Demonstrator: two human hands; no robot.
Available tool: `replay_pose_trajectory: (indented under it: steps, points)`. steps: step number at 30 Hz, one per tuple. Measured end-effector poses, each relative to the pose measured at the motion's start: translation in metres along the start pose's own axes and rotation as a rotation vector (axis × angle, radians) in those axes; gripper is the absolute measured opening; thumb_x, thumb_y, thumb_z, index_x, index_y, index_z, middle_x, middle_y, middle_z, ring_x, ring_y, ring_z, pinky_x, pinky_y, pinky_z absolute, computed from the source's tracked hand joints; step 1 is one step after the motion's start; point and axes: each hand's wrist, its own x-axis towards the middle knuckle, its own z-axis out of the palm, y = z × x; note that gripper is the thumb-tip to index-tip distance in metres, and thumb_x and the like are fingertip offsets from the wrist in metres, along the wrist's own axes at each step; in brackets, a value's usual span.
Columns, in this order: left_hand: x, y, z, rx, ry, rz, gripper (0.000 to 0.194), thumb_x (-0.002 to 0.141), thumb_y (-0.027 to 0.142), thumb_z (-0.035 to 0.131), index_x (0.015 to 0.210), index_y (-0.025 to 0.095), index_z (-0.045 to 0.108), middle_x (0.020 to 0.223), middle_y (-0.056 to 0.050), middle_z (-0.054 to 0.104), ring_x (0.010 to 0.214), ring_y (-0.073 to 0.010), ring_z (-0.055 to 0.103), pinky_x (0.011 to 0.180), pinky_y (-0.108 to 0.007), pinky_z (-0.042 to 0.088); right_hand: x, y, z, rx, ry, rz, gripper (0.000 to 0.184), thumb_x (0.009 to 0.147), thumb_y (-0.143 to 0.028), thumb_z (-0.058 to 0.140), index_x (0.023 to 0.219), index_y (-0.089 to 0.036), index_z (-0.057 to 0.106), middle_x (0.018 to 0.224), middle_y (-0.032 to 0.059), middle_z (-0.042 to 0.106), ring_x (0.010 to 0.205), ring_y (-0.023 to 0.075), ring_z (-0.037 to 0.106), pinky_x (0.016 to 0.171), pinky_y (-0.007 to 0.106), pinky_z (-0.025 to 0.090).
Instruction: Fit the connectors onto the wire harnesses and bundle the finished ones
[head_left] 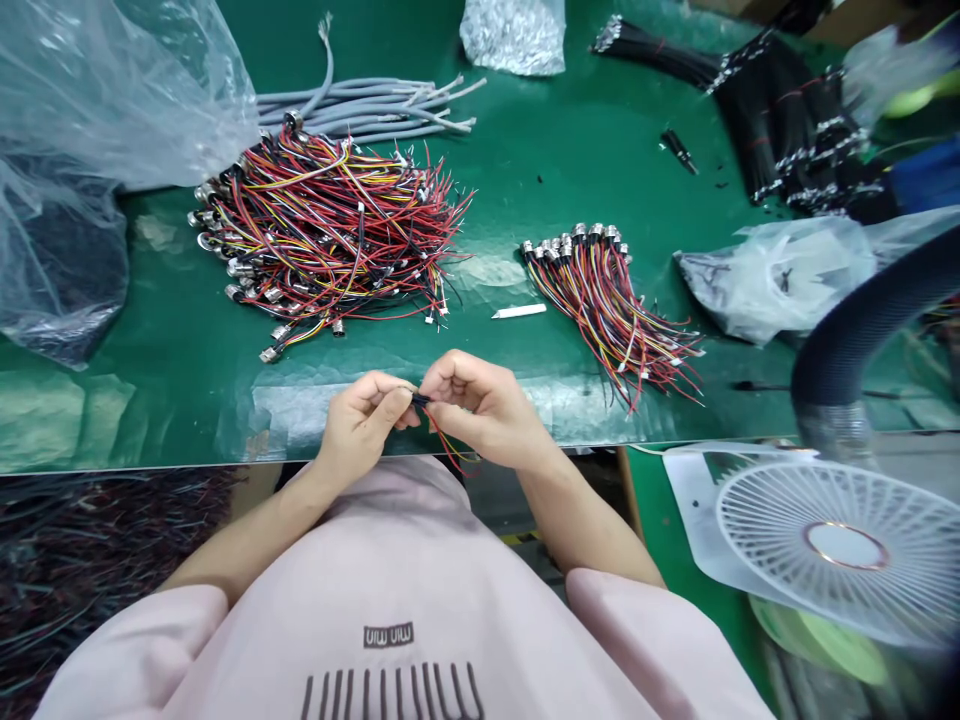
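Observation:
Both my hands meet just above the table's front edge, around one wire harness (421,399). My left hand (369,415) pinches its dark end between thumb and fingers. Close beside it, my right hand (480,405) is closed on the same harness near its black part, and red and yellow wires hang down below the fingers. The connector end is mostly covered by my fingertips. Beyond my left hand lies a large heap of wire harnesses (337,225) with metal round connectors. A smaller bundle of harnesses (607,300) lies to the right, past my right hand.
A white pointed stick (519,312) lies between the heaps. Grey cables (367,108), a clear plastic bag (112,80) and black cable bundles (787,120) lie on the green table (517,170). A black hose (862,330) and a white fan (840,545) stand at right.

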Motion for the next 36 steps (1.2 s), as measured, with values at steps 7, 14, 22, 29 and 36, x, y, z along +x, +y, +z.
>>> replay_pose_trajectory:
  steps: [7, 14, 22, 29, 36]
  points:
    - [-0.003, -0.001, -0.009, 0.084, 0.127, 0.008, 0.028, 0.085, 0.044, 0.066, 0.088, 0.016, 0.069, 0.060, 0.001, 0.066, 0.056, -0.0104, 0.060, 0.058, -0.019, 0.049, -0.023, 0.002, -0.024, 0.390, -0.310, 0.275, 0.050, 0.091, -0.044, 0.057, 0.132, -0.017, 0.046, 0.082, 0.0005, 0.068, 0.041, 0.0024, 0.050, 0.039, 0.015, 0.039]
    - [0.001, -0.002, -0.005, 0.033, -0.051, -0.041, 0.042, 0.084, 0.050, 0.064, 0.109, 0.017, 0.064, 0.075, -0.001, 0.071, 0.063, -0.0125, 0.062, 0.064, -0.022, 0.050, -0.073, -0.047, -0.083, 0.099, -0.287, 0.335, 0.041, 0.094, -0.045, 0.052, 0.098, -0.006, 0.065, 0.043, -0.0096, 0.042, 0.035, 0.0021, 0.034, 0.037, 0.016, 0.025]
    - [0.001, -0.002, -0.002, 0.109, -0.136, -0.043, 0.050, 0.089, 0.054, 0.054, 0.118, 0.013, 0.056, 0.080, -0.004, 0.068, 0.066, -0.0147, 0.058, 0.070, -0.027, 0.050, -0.062, -0.100, -0.168, -0.897, 0.348, 0.087, 0.034, 0.098, -0.038, 0.042, 0.094, -0.012, 0.064, 0.052, -0.0045, 0.048, 0.046, 0.0078, 0.040, 0.050, 0.022, 0.032]
    - [-0.005, 0.002, 0.004, 0.084, -0.077, -0.069, 0.046, 0.091, 0.050, 0.054, 0.119, 0.014, 0.055, 0.079, -0.003, 0.068, 0.068, -0.0158, 0.058, 0.070, -0.028, 0.049, -0.001, -0.054, -0.214, -1.790, 0.423, 0.390, 0.037, 0.100, -0.025, 0.028, 0.116, -0.009, 0.057, 0.095, 0.0171, 0.071, 0.080, 0.0218, 0.063, 0.063, 0.028, 0.031]
    - [-0.003, 0.000, 0.002, 0.117, -0.107, -0.007, 0.039, 0.091, 0.047, 0.054, 0.114, 0.015, 0.058, 0.076, -0.003, 0.069, 0.065, -0.0147, 0.061, 0.067, -0.027, 0.052, -0.006, -0.011, -0.207, -1.823, 0.241, 0.430, 0.034, 0.097, -0.027, 0.037, 0.104, -0.008, 0.064, 0.099, 0.0196, 0.069, 0.093, 0.0269, 0.062, 0.070, 0.032, 0.034]
